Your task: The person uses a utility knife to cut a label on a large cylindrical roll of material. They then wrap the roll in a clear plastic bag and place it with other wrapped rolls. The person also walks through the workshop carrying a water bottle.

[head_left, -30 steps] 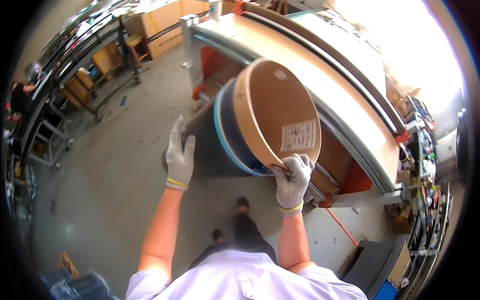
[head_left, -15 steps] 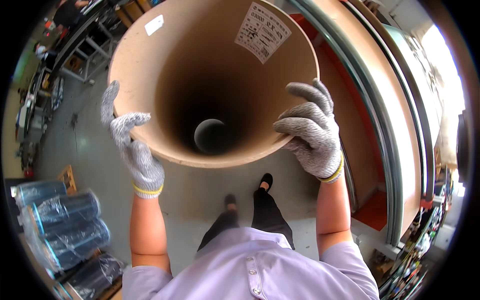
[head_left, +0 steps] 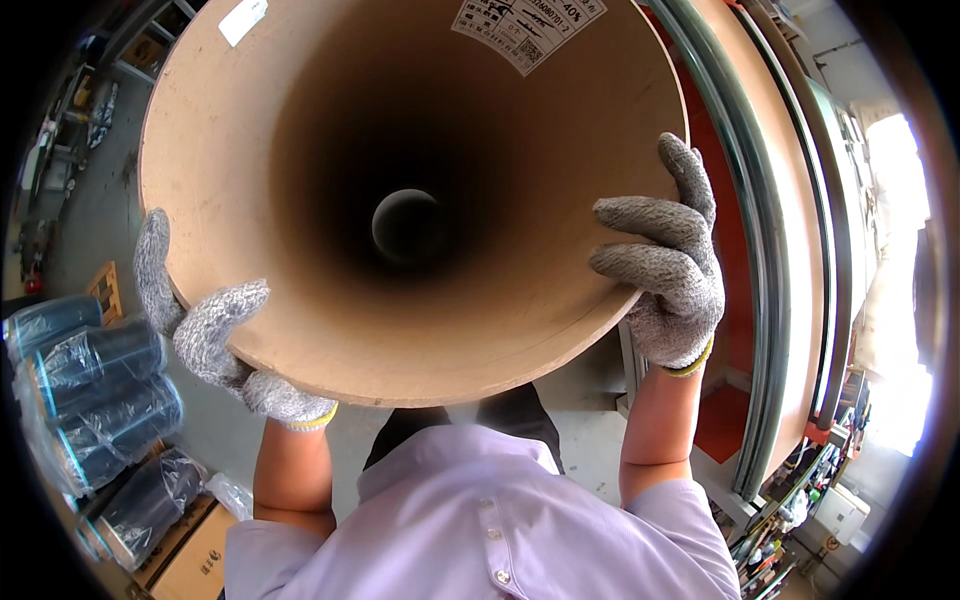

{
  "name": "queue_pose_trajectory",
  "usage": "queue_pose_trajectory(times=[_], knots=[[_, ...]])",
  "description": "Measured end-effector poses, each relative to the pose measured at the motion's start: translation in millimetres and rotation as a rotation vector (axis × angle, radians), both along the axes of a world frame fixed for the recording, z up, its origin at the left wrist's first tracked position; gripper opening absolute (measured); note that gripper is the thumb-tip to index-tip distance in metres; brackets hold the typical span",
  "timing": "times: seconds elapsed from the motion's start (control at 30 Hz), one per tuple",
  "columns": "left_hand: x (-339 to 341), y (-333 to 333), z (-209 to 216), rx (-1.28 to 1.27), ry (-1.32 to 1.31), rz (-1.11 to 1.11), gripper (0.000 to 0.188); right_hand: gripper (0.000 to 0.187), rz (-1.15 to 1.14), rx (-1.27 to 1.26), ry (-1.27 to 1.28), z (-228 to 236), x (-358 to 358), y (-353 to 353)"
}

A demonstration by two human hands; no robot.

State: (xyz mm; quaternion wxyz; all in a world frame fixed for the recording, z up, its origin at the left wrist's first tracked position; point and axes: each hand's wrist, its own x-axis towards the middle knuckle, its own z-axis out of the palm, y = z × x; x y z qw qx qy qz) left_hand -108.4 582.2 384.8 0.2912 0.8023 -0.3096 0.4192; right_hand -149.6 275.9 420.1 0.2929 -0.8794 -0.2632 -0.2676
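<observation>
The wide cardboard tube (head_left: 430, 345) has drawn closer to your chest since half a second ago, its round mouth looming larger between your hands. Your left hand (head_left: 208, 348), in grey knit, grips the near left rim; your right hand (head_left: 672, 282) clasps the right edge, fingers curled inside. The smooth brown wall darkens toward a pale disc. Beyond, dark rolls (head_left: 105, 365) in crinkled clear film lie left; a glossy metal rail (head_left: 740, 200) curves right.

Workshop with stacked, plastic-wrapped rolls (head_left: 108, 362)
</observation>
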Motion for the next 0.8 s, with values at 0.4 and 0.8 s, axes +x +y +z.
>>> queue_pose_trajectory(times=[0.4,0.8], knots=[[-25.8,-0.5,7.4,0.129,0.133,-0.01,0.046,0.02,-0.006,0.053,-0.027,-8.3,-20.5,-13.3],[-20.5,-14.7,3.5,-0.121,0.109,-0.094,0.055,0.015,-0.018,0.043,-0.034,-10.2,-26.0,-18.8]])
